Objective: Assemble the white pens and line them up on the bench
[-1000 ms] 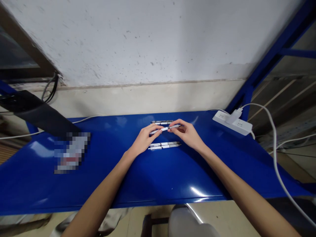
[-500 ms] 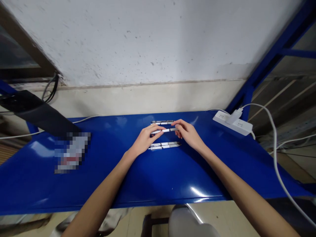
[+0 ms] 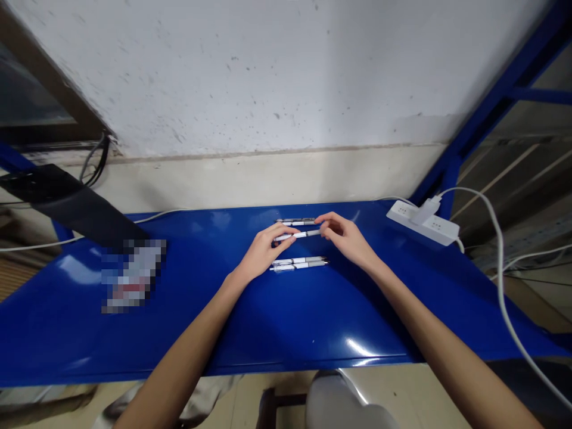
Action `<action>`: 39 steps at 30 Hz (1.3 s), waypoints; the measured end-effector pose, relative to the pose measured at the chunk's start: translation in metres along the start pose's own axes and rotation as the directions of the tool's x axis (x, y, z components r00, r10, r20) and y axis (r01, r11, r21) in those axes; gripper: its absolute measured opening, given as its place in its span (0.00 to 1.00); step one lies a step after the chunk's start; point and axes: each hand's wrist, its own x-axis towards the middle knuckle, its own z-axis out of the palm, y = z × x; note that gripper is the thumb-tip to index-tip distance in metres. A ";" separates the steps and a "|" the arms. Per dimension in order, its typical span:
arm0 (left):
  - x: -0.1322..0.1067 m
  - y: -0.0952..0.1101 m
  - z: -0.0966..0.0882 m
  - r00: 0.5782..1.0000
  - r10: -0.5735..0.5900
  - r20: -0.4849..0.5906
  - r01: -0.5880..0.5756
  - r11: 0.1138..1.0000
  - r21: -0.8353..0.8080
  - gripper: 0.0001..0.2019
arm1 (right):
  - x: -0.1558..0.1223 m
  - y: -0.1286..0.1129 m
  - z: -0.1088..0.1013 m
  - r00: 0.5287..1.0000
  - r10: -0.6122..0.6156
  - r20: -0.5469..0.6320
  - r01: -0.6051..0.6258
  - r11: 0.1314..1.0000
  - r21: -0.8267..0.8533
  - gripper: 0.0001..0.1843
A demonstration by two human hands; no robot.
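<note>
Between my two hands lies a slim white pen (image 3: 304, 234) with a dark band and a grey right end. My left hand (image 3: 263, 249) pinches its left part between thumb and fingers. At the pen's right end, my right hand (image 3: 344, 236) has its thumb and fingers closed on the grey part. Behind it, further pens (image 3: 295, 221), white, grey and dark, lie side by side on the blue table (image 3: 286, 322), partly hidden by my fingers. Nearer to me rest two white pens (image 3: 298, 263) with grey grips, tips pointing right.
A white power strip (image 3: 422, 223) with a plug and cable stands at the right rear. On the left are a dark slanted stand (image 3: 84, 205) and a blurred-out item (image 3: 136, 277). The wall (image 3: 268, 179) rises behind the table.
My right hand has shifted slightly right, its fingers drawn closer round the pen's grey end. The left hand and the lying pens stay in place.
</note>
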 end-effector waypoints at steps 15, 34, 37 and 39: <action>0.000 -0.003 0.002 1.000 -0.003 0.026 0.004 0.999 -0.045 0.11 | -0.001 0.003 0.002 0.995 0.038 0.094 -0.034 0.999 -0.042 0.14; -0.001 -0.005 0.001 1.000 0.031 0.004 -0.031 0.999 -0.020 0.09 | -0.003 0.000 0.000 0.993 0.017 0.115 -0.010 0.998 -0.063 0.12; -0.001 -0.005 0.002 0.999 0.041 0.010 -0.040 0.999 -0.026 0.09 | -0.003 0.002 0.001 0.992 0.031 0.120 -0.023 0.997 -0.069 0.13; -0.001 -0.006 0.002 0.999 0.030 0.012 -0.030 0.999 -0.026 0.09 | -0.003 0.003 0.001 0.991 0.040 0.125 -0.032 0.997 -0.065 0.14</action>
